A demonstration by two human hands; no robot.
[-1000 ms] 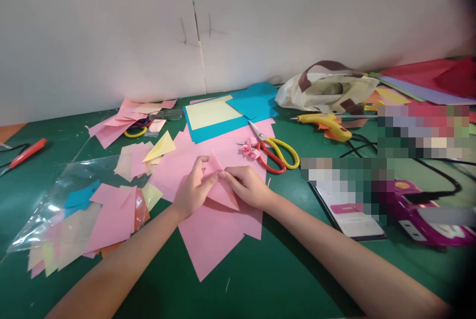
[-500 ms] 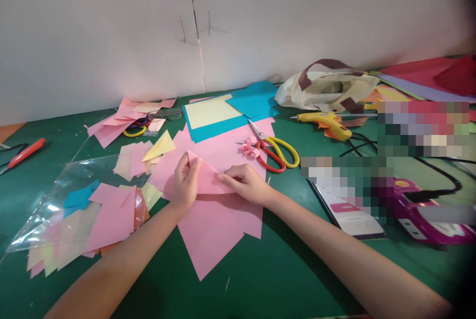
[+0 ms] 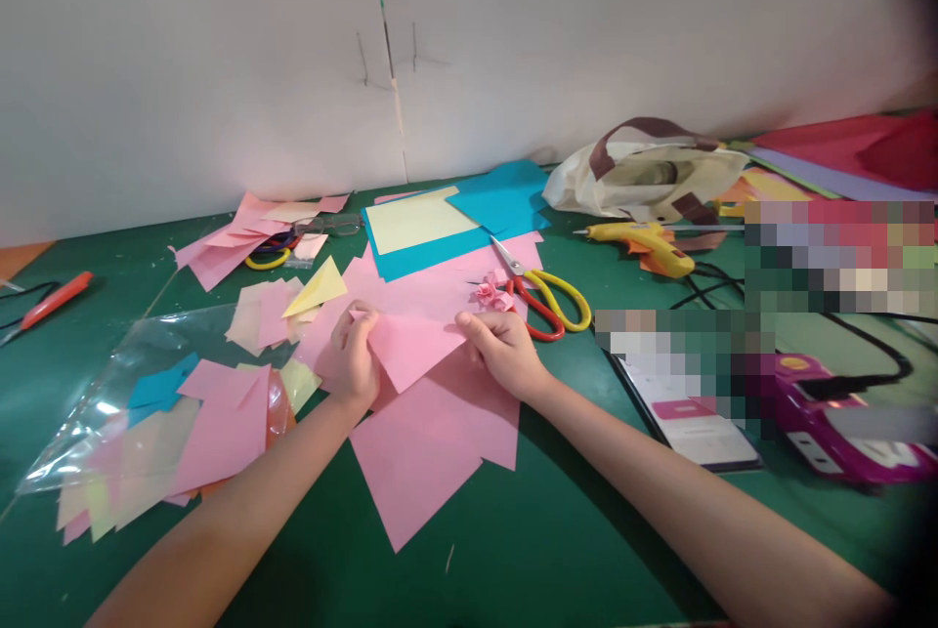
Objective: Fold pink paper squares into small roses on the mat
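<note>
Between my hands a folded piece of pink paper is held up, triangular in shape with one corner pointing down toward me. My left hand grips its left end. At the right end, my right hand pinches it between thumb and fingers. Larger pink sheets lie underneath on the green table. Just beyond my right hand rest a small pink paper flower and scissors with one red and one yellow handle.
Blue sheets and a cream sheet lie at the back. On the left is a clear plastic bag with paper scraps. To the right are a yellow glue gun, a phone and a cream bag.
The pink paper has been turned, so its point now faces down toward me instead of up. My right hand has shifted slightly up and right; the left moved a little left.
</note>
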